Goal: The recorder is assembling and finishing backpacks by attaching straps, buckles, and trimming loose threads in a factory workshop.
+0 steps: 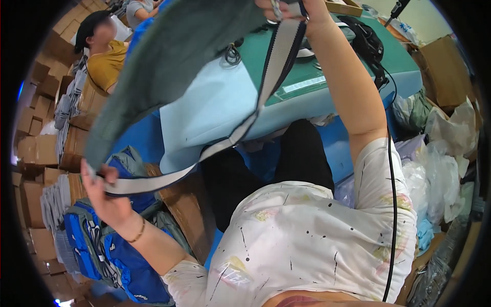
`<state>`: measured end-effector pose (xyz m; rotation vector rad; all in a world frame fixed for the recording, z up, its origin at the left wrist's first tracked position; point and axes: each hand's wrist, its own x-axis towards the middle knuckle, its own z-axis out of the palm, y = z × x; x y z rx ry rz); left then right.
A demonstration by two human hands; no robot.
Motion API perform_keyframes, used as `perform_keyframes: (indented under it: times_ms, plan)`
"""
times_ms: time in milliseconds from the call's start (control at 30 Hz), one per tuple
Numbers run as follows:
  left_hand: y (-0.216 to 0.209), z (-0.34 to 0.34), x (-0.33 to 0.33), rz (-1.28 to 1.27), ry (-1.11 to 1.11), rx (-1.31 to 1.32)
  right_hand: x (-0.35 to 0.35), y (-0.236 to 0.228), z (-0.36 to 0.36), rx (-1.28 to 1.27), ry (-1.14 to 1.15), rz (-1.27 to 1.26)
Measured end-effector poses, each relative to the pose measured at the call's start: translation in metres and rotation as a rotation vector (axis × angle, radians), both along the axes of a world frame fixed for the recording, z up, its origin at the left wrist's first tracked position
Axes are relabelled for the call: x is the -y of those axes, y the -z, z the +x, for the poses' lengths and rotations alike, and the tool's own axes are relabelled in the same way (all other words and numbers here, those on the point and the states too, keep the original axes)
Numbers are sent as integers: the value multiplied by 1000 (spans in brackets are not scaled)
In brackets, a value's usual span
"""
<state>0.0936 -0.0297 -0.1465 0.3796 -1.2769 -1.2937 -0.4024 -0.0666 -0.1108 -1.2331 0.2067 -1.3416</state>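
Note:
A large grey-green fabric piece (163, 61) is held up in front of me, stretched from upper right to lower left. A beige webbing strap (279, 56) with dark edges hangs in a loose curve between my two hands. Low at the left, my left hand (110, 202) is closed on the lower corner of the fabric, beside the strap's lower end. My right hand (312, 18), raised at the top edge of the view, grips the upper end of the strap. Part of that hand is cut off by the frame.
A table (209, 102) with a green and pale blue top stands ahead, bearing a black bag (365, 43) and a coiled cable (232, 55). Blue-and-grey bags (123, 250) lie at my left. Cardboard boxes (38, 148) and plastic bags (440, 174) surround me. A co-worker (105, 61) sits at far left.

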Motion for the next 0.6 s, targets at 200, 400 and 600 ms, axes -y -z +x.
perform_keyframes:
  times_ms: [200,400,600]
  plan:
    - [137,-23,-48,545,93,384,5,118,-40,-520,480,517]
    - [189,-60,-55,357,19,974,-3,176,-35,-834,910,511]
    - [215,-80,-27,257,-302,965,-28,204,-18,-1363,1453,-99]
